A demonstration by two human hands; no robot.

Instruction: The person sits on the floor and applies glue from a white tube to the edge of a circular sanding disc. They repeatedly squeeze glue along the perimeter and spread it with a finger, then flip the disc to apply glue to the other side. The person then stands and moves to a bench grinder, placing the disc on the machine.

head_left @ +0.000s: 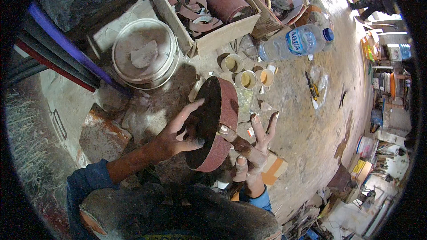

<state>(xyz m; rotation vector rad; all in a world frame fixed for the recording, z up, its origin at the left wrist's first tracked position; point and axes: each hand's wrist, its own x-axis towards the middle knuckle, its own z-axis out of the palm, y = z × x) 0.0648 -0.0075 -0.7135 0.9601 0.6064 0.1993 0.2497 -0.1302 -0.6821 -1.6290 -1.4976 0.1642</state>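
Note:
A thick round sanding wheel [226,102], with a dark face and a reddish-brown abrasive strip around its rim, stands upright between my hands above my knees. My left hand [178,138] holds it from the dark side, thumb and fingers apart against the face. The center of that face is partly hidden by the fingers. On the other side, my right hand [253,153] presses one finger onto the abrasive rim, where a small pale patch shows. Its remaining fingers are stretched and spread, with nothing gripped in them. Pale dust coats both hands.
Ahead stand a lidded white bucket [118,62] and a cardboard box [227,34] of abrasive strips. Three small cups [245,80], a water bottle [278,49] and yellow-handled pliers [312,90] lie beyond my right hand. Purple and black tubes [66,40] slant in at left. A person [373,5] stands far right.

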